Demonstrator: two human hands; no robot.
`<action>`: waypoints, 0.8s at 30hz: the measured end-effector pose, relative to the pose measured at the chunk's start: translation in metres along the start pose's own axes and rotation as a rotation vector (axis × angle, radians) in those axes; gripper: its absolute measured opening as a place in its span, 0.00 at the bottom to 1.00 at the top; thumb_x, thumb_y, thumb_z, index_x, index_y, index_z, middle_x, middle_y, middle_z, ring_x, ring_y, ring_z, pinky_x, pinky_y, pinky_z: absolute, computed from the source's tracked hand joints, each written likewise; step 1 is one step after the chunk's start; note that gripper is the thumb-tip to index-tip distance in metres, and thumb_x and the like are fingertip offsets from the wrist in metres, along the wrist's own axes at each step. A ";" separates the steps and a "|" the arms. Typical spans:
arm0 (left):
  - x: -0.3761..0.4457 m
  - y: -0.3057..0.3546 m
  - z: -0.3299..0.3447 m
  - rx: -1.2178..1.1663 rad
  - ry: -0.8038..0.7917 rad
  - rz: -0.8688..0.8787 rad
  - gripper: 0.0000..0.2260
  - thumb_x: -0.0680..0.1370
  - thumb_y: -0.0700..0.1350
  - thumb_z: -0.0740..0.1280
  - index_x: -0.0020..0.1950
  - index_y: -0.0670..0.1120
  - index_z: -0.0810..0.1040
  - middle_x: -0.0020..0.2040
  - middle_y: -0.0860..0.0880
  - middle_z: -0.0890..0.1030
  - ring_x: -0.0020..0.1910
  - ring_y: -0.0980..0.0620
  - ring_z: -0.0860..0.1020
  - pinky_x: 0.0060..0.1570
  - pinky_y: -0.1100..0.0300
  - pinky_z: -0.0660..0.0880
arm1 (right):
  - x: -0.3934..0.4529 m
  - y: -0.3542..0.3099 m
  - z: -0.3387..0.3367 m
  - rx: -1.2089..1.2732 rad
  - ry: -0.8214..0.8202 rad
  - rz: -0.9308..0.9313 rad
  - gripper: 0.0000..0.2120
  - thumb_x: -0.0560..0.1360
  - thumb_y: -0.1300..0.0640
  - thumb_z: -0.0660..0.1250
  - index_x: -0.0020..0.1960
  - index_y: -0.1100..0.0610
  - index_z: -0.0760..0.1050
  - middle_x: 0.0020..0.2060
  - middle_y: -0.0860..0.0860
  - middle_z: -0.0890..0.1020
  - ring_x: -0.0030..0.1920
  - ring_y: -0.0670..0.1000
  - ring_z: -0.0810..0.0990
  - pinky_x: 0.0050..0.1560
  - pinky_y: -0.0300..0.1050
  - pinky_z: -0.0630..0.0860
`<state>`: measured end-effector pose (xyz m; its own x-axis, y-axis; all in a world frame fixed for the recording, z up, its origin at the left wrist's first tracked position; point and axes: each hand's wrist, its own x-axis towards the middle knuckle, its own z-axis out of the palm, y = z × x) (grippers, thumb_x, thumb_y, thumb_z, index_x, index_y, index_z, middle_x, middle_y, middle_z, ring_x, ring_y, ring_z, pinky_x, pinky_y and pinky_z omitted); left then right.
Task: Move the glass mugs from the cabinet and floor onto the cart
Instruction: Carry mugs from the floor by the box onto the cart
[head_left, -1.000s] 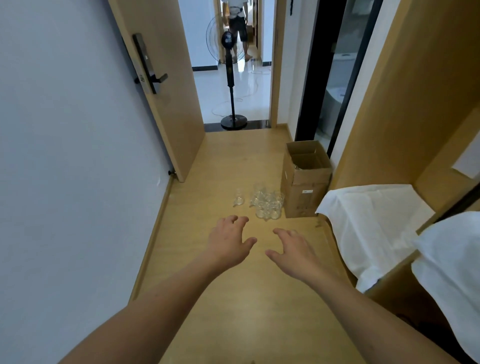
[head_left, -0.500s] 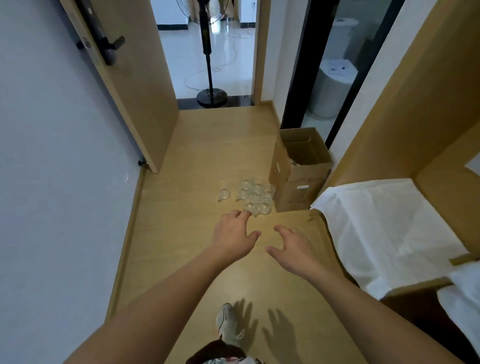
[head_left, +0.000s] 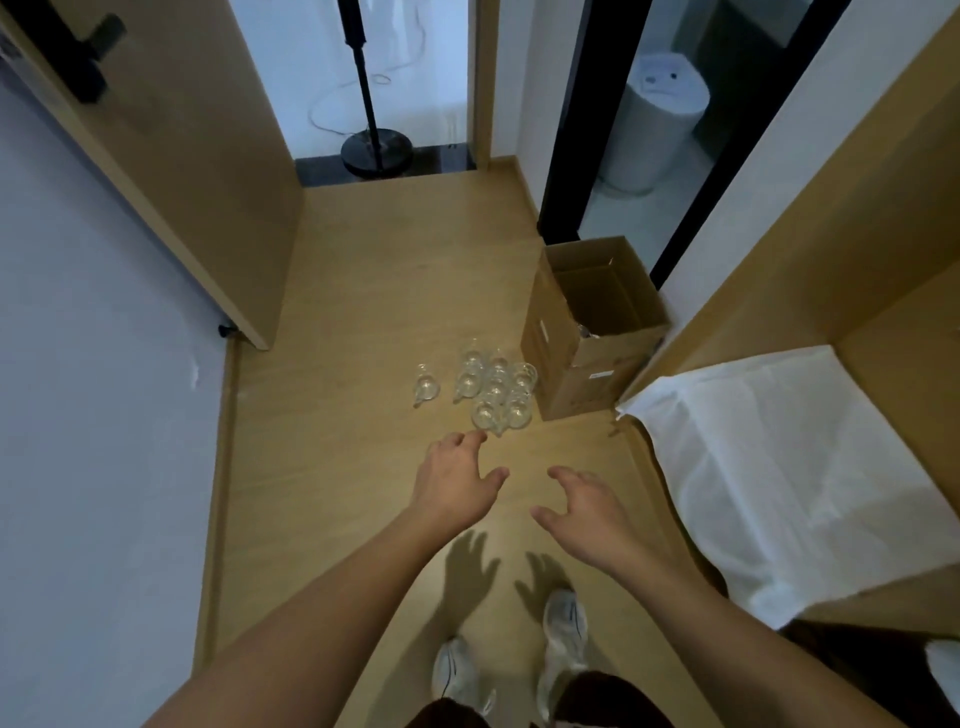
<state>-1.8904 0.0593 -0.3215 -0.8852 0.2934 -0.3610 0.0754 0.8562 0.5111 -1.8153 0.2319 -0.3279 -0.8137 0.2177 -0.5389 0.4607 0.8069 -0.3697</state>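
Observation:
Several clear glass mugs (head_left: 497, 387) stand in a tight cluster on the wooden floor, beside a cardboard box. One more glass mug (head_left: 426, 387) stands alone a little to their left. My left hand (head_left: 457, 480) is stretched out in front of me, empty, fingers relaxed and spread, its fingertips just short of the nearest mug in the picture. My right hand (head_left: 584, 506) reaches forward next to it, also empty with loosely spread fingers. Both hands are above the floor and touch nothing. No cart is in view.
An open cardboard box (head_left: 597, 332) stands on the floor right of the mugs. A white cloth (head_left: 789, 467) covers a low wooden surface on the right. An open wooden door (head_left: 171, 156) is on the left, a fan stand base (head_left: 376, 148) in the doorway.
I have walked closer to the mugs and looked further down; my feet and both hands' shadows now show. Both hands stay outstretched and empty, nearer the cluster.

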 end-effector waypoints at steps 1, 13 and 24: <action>0.010 0.001 0.001 -0.005 -0.004 -0.007 0.27 0.78 0.59 0.66 0.74 0.50 0.68 0.70 0.47 0.73 0.69 0.44 0.70 0.66 0.52 0.69 | 0.011 0.001 -0.003 0.010 -0.008 0.005 0.32 0.76 0.38 0.65 0.75 0.49 0.65 0.70 0.54 0.72 0.70 0.57 0.70 0.67 0.51 0.70; 0.149 0.039 0.023 -0.097 -0.061 -0.261 0.26 0.78 0.57 0.67 0.73 0.47 0.71 0.68 0.43 0.75 0.67 0.43 0.72 0.64 0.56 0.68 | 0.174 0.033 -0.050 0.112 -0.230 0.035 0.27 0.77 0.46 0.67 0.73 0.53 0.68 0.65 0.57 0.76 0.64 0.58 0.75 0.63 0.48 0.72; 0.277 0.007 0.105 -0.236 -0.137 -0.521 0.23 0.77 0.57 0.68 0.69 0.49 0.74 0.67 0.45 0.77 0.66 0.45 0.74 0.61 0.57 0.69 | 0.330 0.066 -0.009 0.179 -0.319 0.104 0.27 0.76 0.45 0.69 0.71 0.55 0.70 0.64 0.58 0.78 0.64 0.58 0.76 0.61 0.47 0.71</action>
<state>-2.0866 0.1914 -0.4998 -0.7096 -0.0751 -0.7006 -0.4717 0.7892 0.3932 -2.0570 0.3619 -0.5229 -0.6211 0.0889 -0.7787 0.6126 0.6748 -0.4115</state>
